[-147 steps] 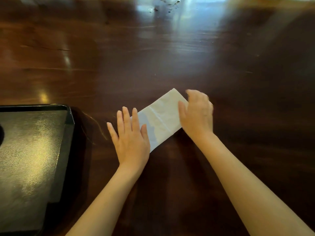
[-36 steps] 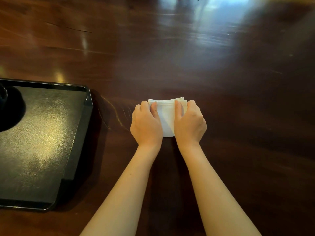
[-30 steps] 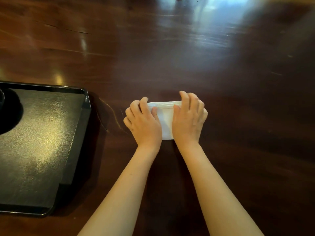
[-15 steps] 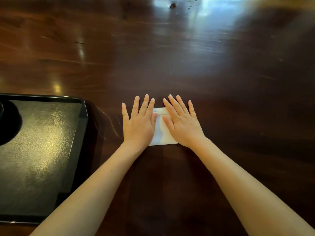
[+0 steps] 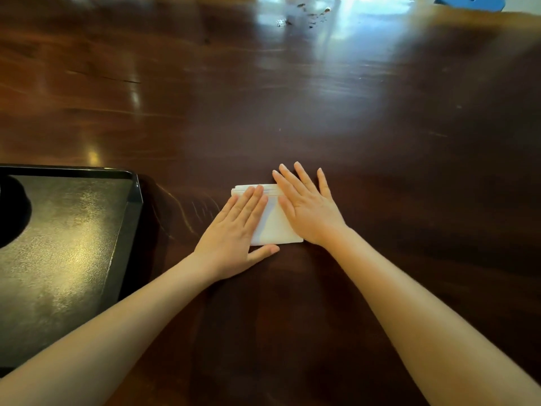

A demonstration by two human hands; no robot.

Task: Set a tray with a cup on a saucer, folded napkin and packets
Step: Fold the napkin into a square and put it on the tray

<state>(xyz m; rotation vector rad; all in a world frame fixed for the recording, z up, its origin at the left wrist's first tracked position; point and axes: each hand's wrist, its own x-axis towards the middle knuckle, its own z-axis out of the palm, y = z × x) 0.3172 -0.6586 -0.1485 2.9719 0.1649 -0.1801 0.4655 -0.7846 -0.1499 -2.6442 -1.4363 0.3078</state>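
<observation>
A white napkin (image 5: 273,227), folded into a small rectangle, lies flat on the dark wooden table (image 5: 322,112). My left hand (image 5: 237,232) rests flat on its left part, fingers together, thumb out along the near edge. My right hand (image 5: 307,206) lies flat on its right part with fingers spread. Neither hand grips anything. A black tray (image 5: 133,218) sits to the left. At the tray's far left edge shows a dark round shape (image 5: 13,212), cut off by the frame.
Small dark specks (image 5: 304,16) lie on the far side of the table near a bright reflection. A blue object (image 5: 468,2) shows beyond the far right edge.
The napkin went from a long strip to a small folded rectangle. My hands folded it over, then flattened on it; in the last half second my left hand slid back toward me.
</observation>
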